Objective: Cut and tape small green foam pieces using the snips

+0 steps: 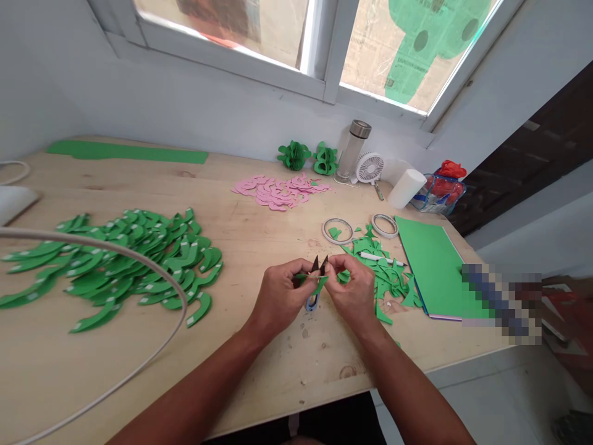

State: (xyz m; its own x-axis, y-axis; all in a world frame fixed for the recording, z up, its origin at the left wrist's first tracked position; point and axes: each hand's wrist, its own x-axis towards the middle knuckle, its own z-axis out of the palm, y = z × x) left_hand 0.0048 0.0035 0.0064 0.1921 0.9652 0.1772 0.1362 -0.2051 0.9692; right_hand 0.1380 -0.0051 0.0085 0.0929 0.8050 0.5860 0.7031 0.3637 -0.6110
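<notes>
Near the front middle of the table, my left hand [285, 296] pinches a small green paper piece [320, 285] between thumb and fingers. From the other side, my right hand [351, 285] is closed at the same piece, its fingertips close to those of the left. Thread snips [313, 303] with dark pointed blades and a light blue handle show between and beneath the hands; whether they lie on the table or touch a hand, I cannot tell. Green paper scraps [393, 278] and a white pen [382, 258] lie just right of my right hand.
Curved green paper pieces with white tabs [139, 259] are heaped left, crossed by a pale cable [178, 296]. Pink paper pieces [278, 190], tape rolls [337, 230], a bottle [353, 148], a small fan [369, 167] and a white roll [406, 188] stand farther back. Green sheets [435, 266] lie right.
</notes>
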